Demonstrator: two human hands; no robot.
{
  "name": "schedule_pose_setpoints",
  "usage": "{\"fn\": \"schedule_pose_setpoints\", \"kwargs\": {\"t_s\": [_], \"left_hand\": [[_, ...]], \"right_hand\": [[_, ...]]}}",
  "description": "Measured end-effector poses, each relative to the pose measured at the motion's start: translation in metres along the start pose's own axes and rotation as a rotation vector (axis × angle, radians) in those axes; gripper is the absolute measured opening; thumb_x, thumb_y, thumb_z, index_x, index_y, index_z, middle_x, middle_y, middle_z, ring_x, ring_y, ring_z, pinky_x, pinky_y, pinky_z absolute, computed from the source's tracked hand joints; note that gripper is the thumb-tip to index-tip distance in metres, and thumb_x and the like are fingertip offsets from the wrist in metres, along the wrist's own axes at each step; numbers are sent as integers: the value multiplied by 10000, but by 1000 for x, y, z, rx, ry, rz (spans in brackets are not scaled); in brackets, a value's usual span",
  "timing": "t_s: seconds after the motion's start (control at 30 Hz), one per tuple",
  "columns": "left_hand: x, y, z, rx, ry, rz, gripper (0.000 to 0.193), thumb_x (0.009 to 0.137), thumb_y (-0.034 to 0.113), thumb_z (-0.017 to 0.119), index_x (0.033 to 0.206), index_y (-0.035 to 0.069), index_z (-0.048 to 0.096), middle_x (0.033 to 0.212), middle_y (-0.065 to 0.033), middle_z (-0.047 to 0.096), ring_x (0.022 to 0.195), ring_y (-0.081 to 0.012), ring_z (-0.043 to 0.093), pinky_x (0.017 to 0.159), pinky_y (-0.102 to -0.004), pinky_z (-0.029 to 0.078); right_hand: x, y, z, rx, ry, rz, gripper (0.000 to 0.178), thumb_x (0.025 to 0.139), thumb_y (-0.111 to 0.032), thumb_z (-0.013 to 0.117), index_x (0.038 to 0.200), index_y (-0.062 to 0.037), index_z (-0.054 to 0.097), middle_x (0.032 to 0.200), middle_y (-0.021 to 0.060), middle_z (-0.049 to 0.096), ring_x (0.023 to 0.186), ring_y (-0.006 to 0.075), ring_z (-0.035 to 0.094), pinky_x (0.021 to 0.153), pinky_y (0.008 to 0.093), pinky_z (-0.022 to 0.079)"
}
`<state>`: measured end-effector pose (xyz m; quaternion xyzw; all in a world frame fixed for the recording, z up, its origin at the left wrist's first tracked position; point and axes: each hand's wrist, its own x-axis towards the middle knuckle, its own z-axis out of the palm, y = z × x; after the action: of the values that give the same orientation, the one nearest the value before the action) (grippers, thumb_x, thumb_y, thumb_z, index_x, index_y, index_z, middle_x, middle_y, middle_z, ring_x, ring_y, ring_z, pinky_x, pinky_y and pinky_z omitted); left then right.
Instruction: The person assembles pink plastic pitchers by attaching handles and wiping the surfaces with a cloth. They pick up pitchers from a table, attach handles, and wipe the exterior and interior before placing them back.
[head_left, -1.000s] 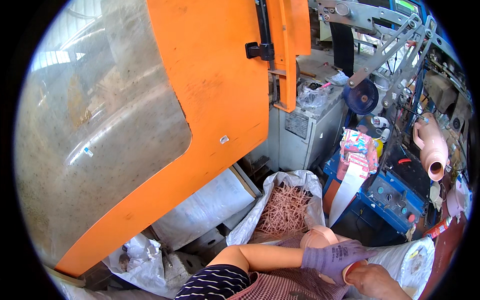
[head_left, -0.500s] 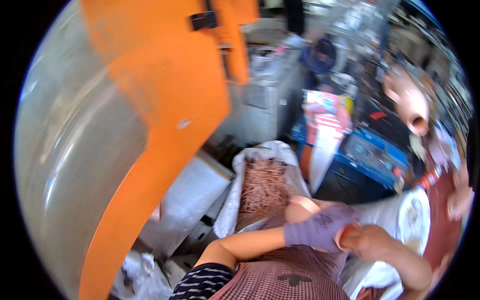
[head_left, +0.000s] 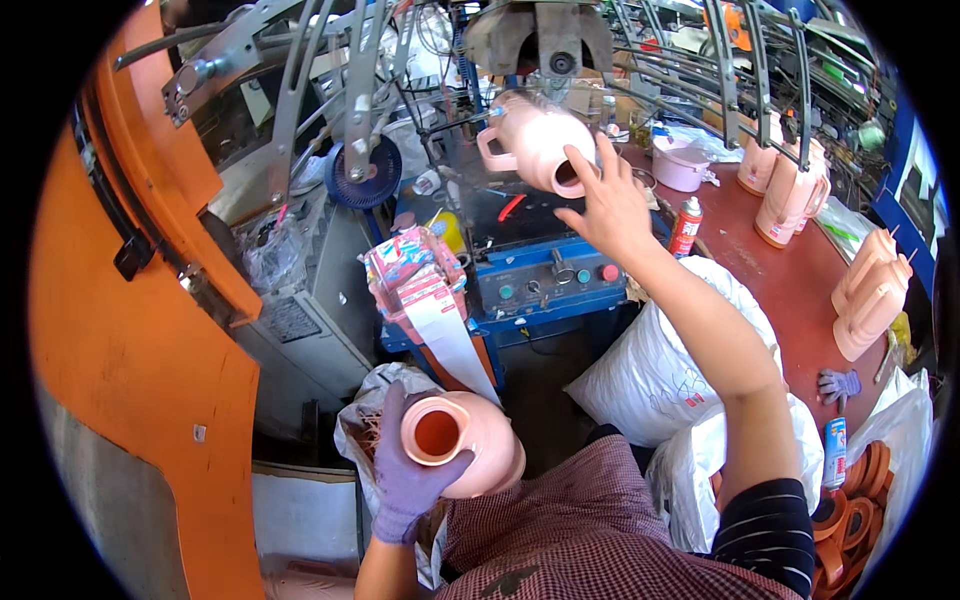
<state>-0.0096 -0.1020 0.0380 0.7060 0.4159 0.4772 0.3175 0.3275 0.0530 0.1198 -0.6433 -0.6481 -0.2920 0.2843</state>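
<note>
My left hand (head_left: 402, 488), in a purple knitted glove, grips a pale pink plastic jug (head_left: 490, 450) low in front of me. The jug's round mouth faces up and its inside looks orange-brown. My bare right hand (head_left: 615, 210) is stretched forward with its fingers spread. It reaches the mouth end of a second pink jug (head_left: 535, 140), which lies tilted at the machine with its handle to the left. Whether the fingertips touch that jug, I cannot tell. A blue control box (head_left: 550, 278) with a red button is below it.
Pink jugs (head_left: 790, 200) stand on the dark red table (head_left: 770, 310) at right, near a spray can (head_left: 686, 228). White sacks (head_left: 650, 370) lie by my right arm. A pink basket (head_left: 415, 290) with a paper strip and an orange machine panel (head_left: 150, 380) are at left.
My view has swung to the right. My right hand has left the jug that both hands were at and now reaches forward to the other jug. The left hand still holds its jug.
</note>
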Motion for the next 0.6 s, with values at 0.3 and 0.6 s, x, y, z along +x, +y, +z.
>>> {"fn": "schedule_pose_setpoints", "kwargs": {"t_s": [0.3,0.6], "left_hand": [[8,17,7,38,163,11,1058,568,171,818,1440,-59,265,1219,-171,571,1098,-256,576,967,-369,455],[83,77,18,-46,434,473,1168,576,212,859,1470,-41,152,1249,-191,540,1151,-302,541,1008,-416,414]], "right_hand": [[3,18,42,-150,114,-240,599,682,-188,739,1224,-144,486,1341,206,444,957,337,574,737,427,519],[-140,31,-190,37,276,-424,390,706,-309,712,1075,-190,668,1087,129,606,672,190,540,570,287,409]]}}
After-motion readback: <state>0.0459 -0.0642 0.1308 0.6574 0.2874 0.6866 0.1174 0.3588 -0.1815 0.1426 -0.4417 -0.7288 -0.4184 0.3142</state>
